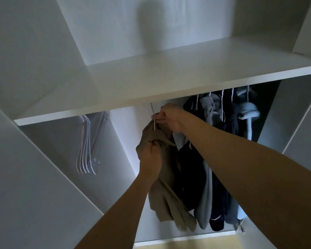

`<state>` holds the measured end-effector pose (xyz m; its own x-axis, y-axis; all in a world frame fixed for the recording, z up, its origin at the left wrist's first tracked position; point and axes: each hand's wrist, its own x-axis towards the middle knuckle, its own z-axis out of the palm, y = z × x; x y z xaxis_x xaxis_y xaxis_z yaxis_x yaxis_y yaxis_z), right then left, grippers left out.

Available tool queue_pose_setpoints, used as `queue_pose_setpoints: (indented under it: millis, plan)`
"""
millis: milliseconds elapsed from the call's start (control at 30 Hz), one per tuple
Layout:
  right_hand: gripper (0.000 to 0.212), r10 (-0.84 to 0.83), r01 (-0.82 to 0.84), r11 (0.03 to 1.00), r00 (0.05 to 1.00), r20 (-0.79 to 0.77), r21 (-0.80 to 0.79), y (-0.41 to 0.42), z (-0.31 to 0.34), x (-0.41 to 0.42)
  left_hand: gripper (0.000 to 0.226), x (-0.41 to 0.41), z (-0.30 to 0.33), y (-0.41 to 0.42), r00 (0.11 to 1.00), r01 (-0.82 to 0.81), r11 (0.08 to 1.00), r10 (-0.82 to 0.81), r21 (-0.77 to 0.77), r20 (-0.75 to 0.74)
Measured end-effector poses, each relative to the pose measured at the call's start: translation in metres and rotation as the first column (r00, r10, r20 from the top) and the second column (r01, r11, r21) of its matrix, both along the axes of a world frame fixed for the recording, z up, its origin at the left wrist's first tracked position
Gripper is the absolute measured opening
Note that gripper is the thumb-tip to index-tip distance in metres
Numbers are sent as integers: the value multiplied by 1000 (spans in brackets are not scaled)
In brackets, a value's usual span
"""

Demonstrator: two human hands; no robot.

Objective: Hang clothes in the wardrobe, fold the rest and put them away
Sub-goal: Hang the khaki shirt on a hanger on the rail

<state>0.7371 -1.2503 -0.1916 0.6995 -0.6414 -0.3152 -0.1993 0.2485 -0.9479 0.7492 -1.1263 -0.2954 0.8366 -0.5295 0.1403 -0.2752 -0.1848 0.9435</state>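
Under the white shelf (151, 83) of the wardrobe, just past centre toward 12 o'clock, the right hand (169, 116) pinches the neck of a white hanger (153, 121), its grip narrow around the thin stem, the hook reaching up toward the shelf's underside. The beige garment (162, 191) hangs from that hanger, draping down toward 6 o'clock. The left hand (149, 155), just below the right at about 7 o'clock from it, has its grip closed on a fold of the beige cloth near the collar. At 3 o'clock from the beige garment, touching it, hangs a row of dark navy and grey clothes (214, 159) on white hangers. Well apart at 9 o'clock, a bunch of bare white hangers (87, 146) hangs in the left part of the compartment.
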Motion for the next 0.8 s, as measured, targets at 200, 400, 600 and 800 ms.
queue_pose_setpoints:
  millis: [200, 400, 600, 800]
  plan:
    - [22, -92, 91, 989, 996, 6, 114, -47, -31, 15, 17, 1, -20, -37, 985, 43, 996, -56, 81, 162]
    - [18, -94, 74, 975, 992, 85, 209, -74, -56, 11, 16, 11, -32, -61, 974, 102, 992, -115, 78, 195]
    - [37, -81, 50, 986, 977, 197, 157, -97, -64, 14, 17, 19, -38, -91, 972, 100, 994, -106, 36, 212]
    - [38, -92, 63, 992, 951, 294, 106, -121, -73, 20, 23, 31, -52, -120, 935, 73, 997, -64, -12, 348]
